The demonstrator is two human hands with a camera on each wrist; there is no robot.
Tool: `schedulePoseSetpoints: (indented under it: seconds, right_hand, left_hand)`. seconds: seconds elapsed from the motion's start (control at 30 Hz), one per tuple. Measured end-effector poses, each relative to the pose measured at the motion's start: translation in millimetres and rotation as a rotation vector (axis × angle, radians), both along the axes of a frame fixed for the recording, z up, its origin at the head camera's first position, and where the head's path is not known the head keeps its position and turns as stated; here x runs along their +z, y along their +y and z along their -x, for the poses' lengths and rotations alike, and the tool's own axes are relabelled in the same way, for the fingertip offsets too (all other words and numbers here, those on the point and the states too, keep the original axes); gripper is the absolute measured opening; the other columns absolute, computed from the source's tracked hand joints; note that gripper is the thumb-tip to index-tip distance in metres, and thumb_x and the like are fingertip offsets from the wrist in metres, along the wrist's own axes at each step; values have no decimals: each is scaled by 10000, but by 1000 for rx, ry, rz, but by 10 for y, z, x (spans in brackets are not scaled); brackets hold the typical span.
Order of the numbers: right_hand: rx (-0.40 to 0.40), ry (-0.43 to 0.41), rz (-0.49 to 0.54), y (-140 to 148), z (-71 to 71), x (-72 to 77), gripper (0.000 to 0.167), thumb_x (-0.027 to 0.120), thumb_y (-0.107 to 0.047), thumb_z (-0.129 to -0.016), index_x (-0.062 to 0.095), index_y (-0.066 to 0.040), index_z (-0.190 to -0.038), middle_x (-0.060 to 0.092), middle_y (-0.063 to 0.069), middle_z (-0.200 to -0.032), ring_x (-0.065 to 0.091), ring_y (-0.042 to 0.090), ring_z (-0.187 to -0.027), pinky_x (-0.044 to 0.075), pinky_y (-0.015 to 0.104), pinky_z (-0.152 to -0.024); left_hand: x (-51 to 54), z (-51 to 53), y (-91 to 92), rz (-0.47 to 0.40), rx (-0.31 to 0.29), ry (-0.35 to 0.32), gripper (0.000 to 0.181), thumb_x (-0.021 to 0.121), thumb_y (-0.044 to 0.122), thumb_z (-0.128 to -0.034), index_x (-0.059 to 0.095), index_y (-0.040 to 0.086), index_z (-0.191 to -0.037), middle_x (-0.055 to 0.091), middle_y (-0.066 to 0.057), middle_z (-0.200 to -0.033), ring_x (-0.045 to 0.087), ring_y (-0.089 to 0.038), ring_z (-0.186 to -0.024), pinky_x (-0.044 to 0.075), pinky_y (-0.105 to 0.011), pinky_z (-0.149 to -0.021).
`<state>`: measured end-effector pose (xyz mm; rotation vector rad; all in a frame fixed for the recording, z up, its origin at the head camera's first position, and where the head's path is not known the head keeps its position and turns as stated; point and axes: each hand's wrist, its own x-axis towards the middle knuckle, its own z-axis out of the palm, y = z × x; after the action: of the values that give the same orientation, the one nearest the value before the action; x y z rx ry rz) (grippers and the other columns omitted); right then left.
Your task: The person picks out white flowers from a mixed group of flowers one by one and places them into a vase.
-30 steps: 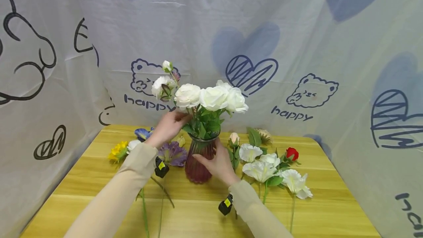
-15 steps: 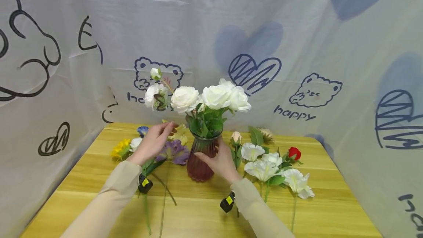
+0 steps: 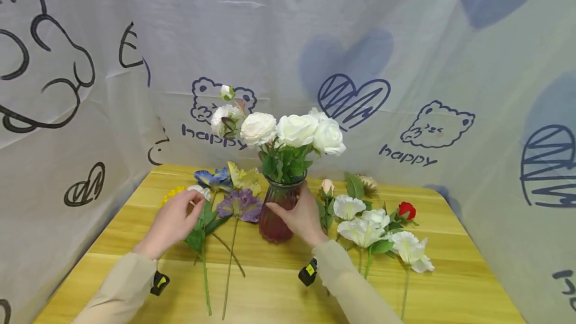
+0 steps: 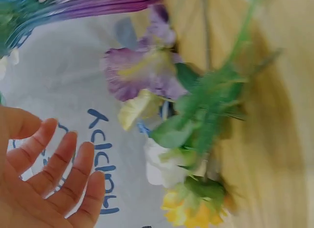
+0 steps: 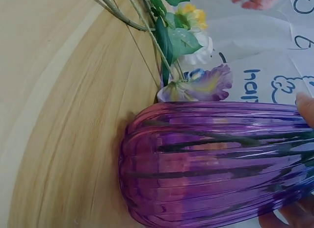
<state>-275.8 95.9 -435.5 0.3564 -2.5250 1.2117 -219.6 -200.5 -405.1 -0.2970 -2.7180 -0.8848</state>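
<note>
My right hand (image 3: 305, 218) holds a ribbed, purple-red glass vase (image 3: 275, 216), thumb on the near side and fingers passing behind it. The vase stands upright with several white artificial roses (image 3: 297, 130) and green leaves above its rim; stems show through the glass in the right wrist view. To the left, my left hand (image 3: 176, 221) hovers with loosely bent fingers (image 4: 64, 154) and nothing in them. Close to it lie a purple flower (image 3: 240, 205), a blue flower (image 3: 213, 179), a pale yellow flower (image 3: 243, 178), a white flower (image 3: 200, 192) and a partly hidden yellow flower (image 3: 173, 194).
Right of the vase lie several white flowers (image 3: 362, 231), a red rose (image 3: 407, 210), a peach rosebud (image 3: 327, 188) and a beige flower (image 3: 369, 185). Long stems (image 3: 230, 269) reach toward the wooden table's (image 3: 270, 289) front. A printed cloth (image 3: 270, 39) hangs behind.
My left hand has let go of the white roses at the vase and moved left and down to the flowers on the table. The right hand stays on the vase.
</note>
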Motion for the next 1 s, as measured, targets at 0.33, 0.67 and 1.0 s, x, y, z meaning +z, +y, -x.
schedulePoseSetpoints:
  seconds: [0.33,0.67,1.0]
  right_hand:
    - [-38,46,-43,-40,-42,-44,864,779,-521,-835,397,-34,-1438,592,197,-1326,631,383,-1184,553,552,-959]
    - [-37,46,-52,-44,-30,-40,913,786,-538,-822,379,-30,-1463,589,199,-1352,636,389,-1187,558,553,-959]
    - [-70,23,-50,-60,-48,-15,901,793,-527,-819,388,-29,-1451,588,197,-1341,646,401,-1155,564,562,-929]
  left_hand:
    - [-176,-298,-31,114,29,-133,165,579,151,-981,672,39,-1058,683,-48,-894,575,-126,-682,473,-281,-567]
    - [-363,-484,60,140,0,-306,111,614,206,-982,640,123,-1050,628,38,-680,489,-116,-509,393,-261,-454]
    - [-486,-511,157,114,-7,-344,150,620,225,-985,654,130,-1095,577,33,-653,465,-133,-516,383,-276,-464]
